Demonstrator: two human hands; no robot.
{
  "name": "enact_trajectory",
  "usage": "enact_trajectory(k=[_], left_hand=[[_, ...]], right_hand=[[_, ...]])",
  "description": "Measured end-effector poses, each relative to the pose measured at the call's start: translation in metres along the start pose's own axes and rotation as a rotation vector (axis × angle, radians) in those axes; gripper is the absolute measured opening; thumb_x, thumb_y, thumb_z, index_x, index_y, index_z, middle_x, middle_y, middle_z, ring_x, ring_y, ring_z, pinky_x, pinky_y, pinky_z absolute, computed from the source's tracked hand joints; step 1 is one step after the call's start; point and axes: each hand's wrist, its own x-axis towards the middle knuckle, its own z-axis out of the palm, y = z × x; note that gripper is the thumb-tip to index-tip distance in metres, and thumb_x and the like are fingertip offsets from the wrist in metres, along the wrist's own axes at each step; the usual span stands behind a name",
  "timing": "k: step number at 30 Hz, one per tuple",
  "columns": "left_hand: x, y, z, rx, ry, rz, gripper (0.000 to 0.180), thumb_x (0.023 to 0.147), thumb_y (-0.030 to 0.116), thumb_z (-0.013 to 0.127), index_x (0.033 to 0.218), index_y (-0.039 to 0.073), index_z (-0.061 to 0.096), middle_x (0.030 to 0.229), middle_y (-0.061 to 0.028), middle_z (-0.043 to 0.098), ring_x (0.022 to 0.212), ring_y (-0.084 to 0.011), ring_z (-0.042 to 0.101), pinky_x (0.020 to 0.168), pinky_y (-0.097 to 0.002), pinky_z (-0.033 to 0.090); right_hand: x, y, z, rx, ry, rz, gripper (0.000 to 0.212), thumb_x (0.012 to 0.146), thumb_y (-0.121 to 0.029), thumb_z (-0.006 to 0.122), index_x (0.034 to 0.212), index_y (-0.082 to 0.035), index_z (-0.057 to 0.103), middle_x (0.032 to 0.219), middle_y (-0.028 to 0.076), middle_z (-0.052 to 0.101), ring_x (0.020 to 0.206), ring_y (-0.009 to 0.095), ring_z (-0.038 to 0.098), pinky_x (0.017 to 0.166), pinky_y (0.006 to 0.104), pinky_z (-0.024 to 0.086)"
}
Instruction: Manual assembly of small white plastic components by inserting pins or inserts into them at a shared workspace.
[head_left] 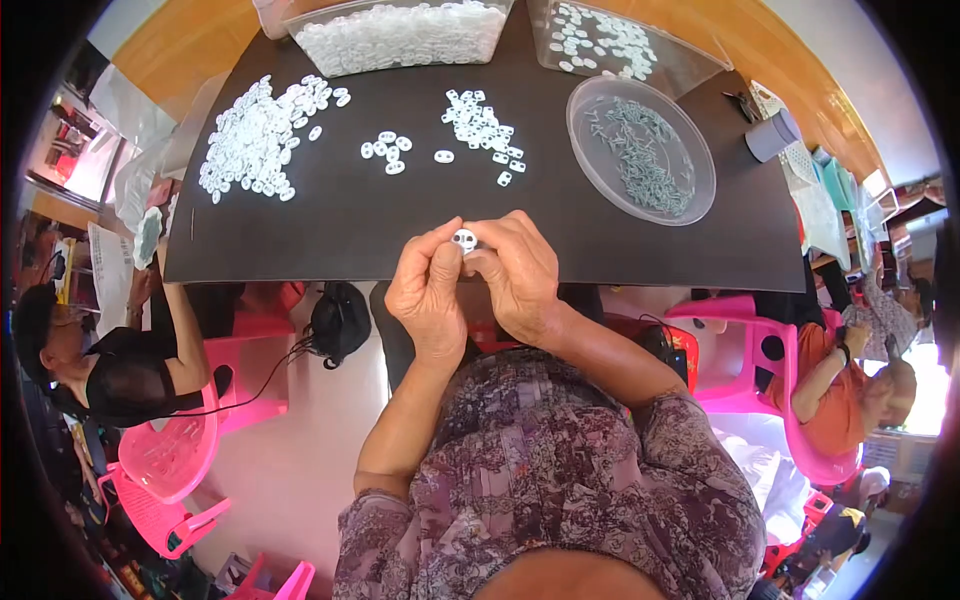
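Just over the table's near edge, my left hand (430, 290) and my right hand (514, 272) meet, fingertips pinched on a small white oval plastic piece with two dark holes (464, 239). Fingers cover part of it, so I cannot tell whether it is one part or two. Beyond my hands lies a single white oval piece (444, 157), with a small group of similar ovals (387, 150) left of it. A loose pile of small white squarish pieces (478, 125) is farther right. The large heap of white ovals (255, 140) spreads over the table's left side.
On the dark table (370, 240) stand a clear bin full of white pieces (400, 62), a second clear bin (690, 70), a round tray of small grey screws (578, 135) and a grey cylinder (768, 140). Seated people flank me, beside pink chairs (180, 455).
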Motion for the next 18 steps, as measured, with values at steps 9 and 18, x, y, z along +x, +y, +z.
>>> enact_trajectory(k=[9, 18], left_hand=[[-0.0058, -0.0028, 0.0008, -0.038, 0.053, -0.045, 0.021, 0.09, 0.015, 0.058, 0.099, -0.004, 0.06, 0.089, -0.0036, 0.06, 0.078, -0.0072, 0.052, 0.073, -0.021, 0.044], [-0.0084, -0.0029, -0.0031, -0.019, 0.053, -0.011, 0.016, 0.091, 0.009, 0.054, 0.1, -0.002, 0.062, 0.088, -0.0002, 0.056, 0.077, -0.0044, 0.05, 0.069, -0.0185, 0.042]], right_hand=[[-0.0014, -0.0025, 0.0026, -0.021, -0.009, -0.014, 0.022, 0.078, 0.0, 0.061, 0.1, 0.004, 0.057, 0.083, 0.012, 0.06, 0.067, 0.024, 0.054, 0.059, 0.032, 0.044], [-0.0005, -0.0007, 0.0061, -0.008, 0.008, -0.043, 0.022, 0.079, -0.004, 0.064, 0.099, 0.004, 0.058, 0.082, 0.012, 0.06, 0.066, 0.023, 0.054, 0.056, 0.031, 0.044]])
